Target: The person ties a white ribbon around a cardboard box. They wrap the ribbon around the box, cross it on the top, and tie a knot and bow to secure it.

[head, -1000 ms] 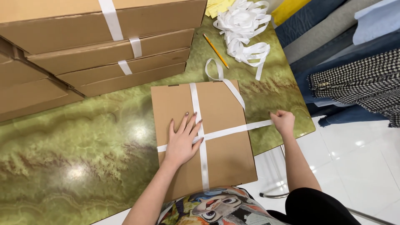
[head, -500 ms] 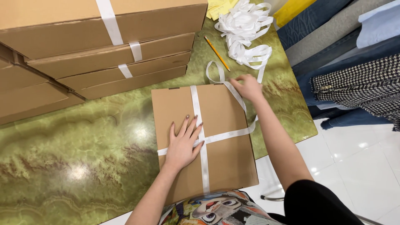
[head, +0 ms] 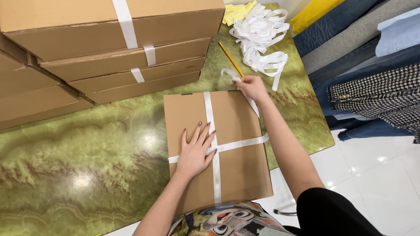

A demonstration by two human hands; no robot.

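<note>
Left hand (head: 195, 150) lies open, flat, pinning the ribbon crossing on the box (head: 215, 148); right hand (head: 250, 86) pinches the loose ribbon end (head: 228, 73) beyond the far edge: keep it taut.

One flat cardboard box (head: 227, 131) in front, four stacked boxes (head: 131, 57), one pencil (head: 230, 58), two hands.

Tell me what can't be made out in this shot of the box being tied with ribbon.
Head view only:
- Ribbon crossing on the flat box: covered by the left hand.
- Right hand grip on the white ribbon: fingertips hide it.
- Near edge of the box: hidden by patterned clothing.
- Stacked boxes: cut off at top and left.
</note>
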